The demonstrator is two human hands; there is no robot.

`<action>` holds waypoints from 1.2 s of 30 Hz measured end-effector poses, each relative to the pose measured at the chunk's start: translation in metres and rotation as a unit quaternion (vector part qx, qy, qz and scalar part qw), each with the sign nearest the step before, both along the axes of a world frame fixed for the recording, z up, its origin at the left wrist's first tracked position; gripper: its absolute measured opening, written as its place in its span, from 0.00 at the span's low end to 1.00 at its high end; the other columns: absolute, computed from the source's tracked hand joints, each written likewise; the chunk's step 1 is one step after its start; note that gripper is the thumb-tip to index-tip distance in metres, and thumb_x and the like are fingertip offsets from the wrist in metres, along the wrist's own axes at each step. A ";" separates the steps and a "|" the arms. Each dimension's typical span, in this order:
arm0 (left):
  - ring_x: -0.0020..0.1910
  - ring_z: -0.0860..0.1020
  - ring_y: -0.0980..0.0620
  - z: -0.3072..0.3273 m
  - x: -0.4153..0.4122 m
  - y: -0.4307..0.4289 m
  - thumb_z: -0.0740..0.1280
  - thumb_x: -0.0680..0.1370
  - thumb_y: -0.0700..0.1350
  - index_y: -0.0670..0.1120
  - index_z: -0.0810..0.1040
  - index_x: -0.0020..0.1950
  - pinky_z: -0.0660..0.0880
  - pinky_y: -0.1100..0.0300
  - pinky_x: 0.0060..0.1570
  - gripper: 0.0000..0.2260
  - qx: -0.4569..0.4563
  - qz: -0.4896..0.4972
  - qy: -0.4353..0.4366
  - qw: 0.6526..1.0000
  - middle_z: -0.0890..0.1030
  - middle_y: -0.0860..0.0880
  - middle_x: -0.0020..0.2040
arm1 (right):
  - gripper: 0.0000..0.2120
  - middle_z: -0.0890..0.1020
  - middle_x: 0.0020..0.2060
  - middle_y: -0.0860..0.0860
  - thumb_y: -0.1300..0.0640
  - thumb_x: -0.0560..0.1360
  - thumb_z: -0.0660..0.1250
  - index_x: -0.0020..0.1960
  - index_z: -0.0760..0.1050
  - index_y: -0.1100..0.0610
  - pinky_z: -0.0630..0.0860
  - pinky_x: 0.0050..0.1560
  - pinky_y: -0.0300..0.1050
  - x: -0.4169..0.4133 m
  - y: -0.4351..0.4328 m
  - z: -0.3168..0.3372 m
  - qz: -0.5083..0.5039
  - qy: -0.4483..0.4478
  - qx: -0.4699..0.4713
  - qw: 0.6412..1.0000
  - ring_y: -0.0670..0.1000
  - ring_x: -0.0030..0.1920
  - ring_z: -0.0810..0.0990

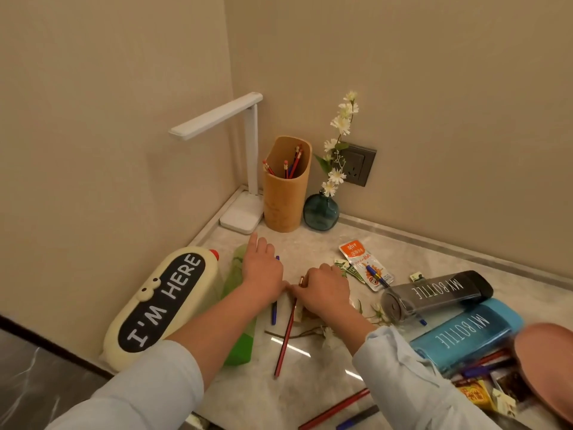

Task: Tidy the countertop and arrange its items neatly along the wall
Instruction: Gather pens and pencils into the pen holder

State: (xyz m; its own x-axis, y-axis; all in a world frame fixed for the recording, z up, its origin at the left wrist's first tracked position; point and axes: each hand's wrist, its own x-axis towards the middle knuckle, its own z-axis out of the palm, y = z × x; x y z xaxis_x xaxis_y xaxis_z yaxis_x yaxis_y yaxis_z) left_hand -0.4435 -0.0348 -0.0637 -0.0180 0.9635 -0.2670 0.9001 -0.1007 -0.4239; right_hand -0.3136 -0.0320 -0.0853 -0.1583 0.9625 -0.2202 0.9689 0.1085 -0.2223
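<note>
My right hand (pixel 325 290) is closed around the top end of a red pencil (pixel 285 339), which slants down toward me on the marble countertop (pixel 310 383). My left hand (pixel 262 271) lies palm down with fingers stretched out over a blue pen (pixel 274 311); the pen shows above and below the hand. A green bottle (pixel 240 346) lies under my left forearm. By the corner wall stand a tan pencil holder (pixel 283 197) with several pencils in it, a white desk lamp (pixel 245 212) and a teal vase (pixel 321 212) of white flowers.
A cream "I'M HERE" pencil case (pixel 161 299) lies at the left edge. On the right lie a grey bottle (pixel 434 293), a blue bottle (pixel 465 333), an orange snack packet (pixel 362 262), loose pens, pencils (pixel 335 408), snacks (pixel 477 395) and a pink object (pixel 545 361). A flower sprig (pixel 310 333) lies under my right wrist.
</note>
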 end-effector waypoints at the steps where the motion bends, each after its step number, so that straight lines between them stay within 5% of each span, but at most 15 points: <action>1: 0.77 0.52 0.39 0.000 0.000 0.001 0.54 0.77 0.68 0.48 0.72 0.71 0.39 0.39 0.74 0.31 -0.003 0.004 0.000 1.000 0.62 0.40 0.76 | 0.25 0.77 0.53 0.53 0.34 0.74 0.60 0.54 0.78 0.54 0.71 0.57 0.51 -0.001 0.003 0.001 0.006 -0.020 -0.003 1.000 0.56 0.60 0.71; 8: 0.76 0.54 0.41 0.003 -0.001 0.008 0.58 0.78 0.62 0.48 0.75 0.67 0.36 0.39 0.74 0.24 -0.010 0.049 -0.058 0.997 0.68 0.43 0.73 | 0.18 0.81 0.41 0.50 0.38 0.72 0.61 0.42 0.77 0.53 0.72 0.56 0.51 0.000 0.016 0.007 -0.062 0.007 -0.062 0.996 0.52 0.51 0.78; 12: 0.76 0.56 0.43 0.016 0.000 0.013 0.58 0.78 0.60 0.49 0.78 0.63 0.36 0.38 0.73 0.21 0.013 0.047 -0.116 0.992 0.71 0.45 0.70 | 0.16 0.82 0.40 0.49 0.42 0.75 0.61 0.44 0.79 0.52 0.73 0.58 0.52 0.003 0.025 0.021 -0.113 0.131 -0.075 0.982 0.50 0.45 0.79; 16: 0.68 0.69 0.47 0.037 -0.004 0.023 0.61 0.78 0.60 0.50 0.83 0.50 0.42 0.40 0.75 0.18 0.085 0.035 -0.211 0.973 0.79 0.49 0.59 | 0.09 0.84 0.38 0.51 0.52 0.77 0.61 0.43 0.76 0.54 0.79 0.43 0.49 0.003 0.038 0.056 -0.122 0.320 -0.057 0.938 0.52 0.41 0.82; 18: 0.56 0.77 0.50 0.053 -0.004 0.027 0.62 0.78 0.58 0.51 0.83 0.47 0.58 0.45 0.72 0.15 0.128 0.030 -0.282 0.951 0.82 0.51 0.50 | 0.07 0.84 0.38 0.52 0.54 0.78 0.59 0.45 0.74 0.54 0.78 0.35 0.46 0.002 0.045 0.077 -0.115 0.361 -0.031 0.925 0.52 0.38 0.83; 21: 0.43 0.79 0.52 0.075 -0.006 0.032 0.63 0.79 0.57 0.52 0.81 0.49 0.75 0.55 0.44 0.11 0.169 0.047 -0.399 0.900 0.83 0.53 0.44 | 0.07 0.84 0.39 0.54 0.54 0.79 0.58 0.46 0.73 0.53 0.82 0.34 0.50 -0.002 0.055 0.105 -0.105 0.409 0.045 0.905 0.53 0.37 0.84; 29: 0.44 0.79 0.59 0.144 -0.020 0.050 0.66 0.78 0.52 0.55 0.78 0.55 0.73 0.64 0.40 0.07 0.303 0.014 -0.566 0.766 0.80 0.60 0.44 | 0.08 0.82 0.41 0.48 0.50 0.81 0.58 0.54 0.74 0.50 0.81 0.42 0.58 -0.015 0.072 0.186 -0.009 0.431 0.242 0.869 0.49 0.40 0.83; 36: 0.43 0.76 0.61 0.172 -0.025 0.073 0.64 0.79 0.51 0.55 0.76 0.56 0.65 0.71 0.32 0.06 0.364 0.016 -0.582 0.727 0.79 0.61 0.47 | 0.10 0.80 0.41 0.47 0.52 0.82 0.58 0.59 0.75 0.53 0.79 0.42 0.50 -0.030 0.083 0.225 0.051 0.369 0.344 0.862 0.50 0.41 0.81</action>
